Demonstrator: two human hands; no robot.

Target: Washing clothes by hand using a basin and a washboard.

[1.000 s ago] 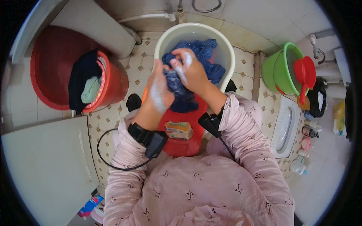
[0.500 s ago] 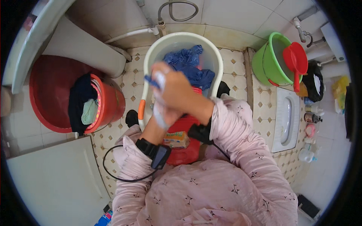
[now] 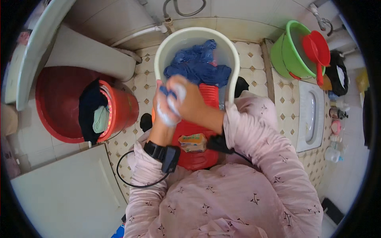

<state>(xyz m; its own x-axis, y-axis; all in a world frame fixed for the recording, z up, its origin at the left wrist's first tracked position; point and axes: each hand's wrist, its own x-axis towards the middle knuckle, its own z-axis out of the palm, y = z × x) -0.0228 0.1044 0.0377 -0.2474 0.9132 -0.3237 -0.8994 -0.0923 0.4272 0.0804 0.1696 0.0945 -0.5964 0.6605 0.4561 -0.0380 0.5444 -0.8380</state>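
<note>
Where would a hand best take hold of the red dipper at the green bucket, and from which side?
Likely the handle of the red dipper, from the near side: slim, it juts that way past the rim of the green bucket, while the wide bowl lies over the bucket's mouth.

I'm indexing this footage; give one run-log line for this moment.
left hand: sudsy, gripping blue cloth | right hand: sudsy, same cloth | white tub: more blue fabric inside
</note>
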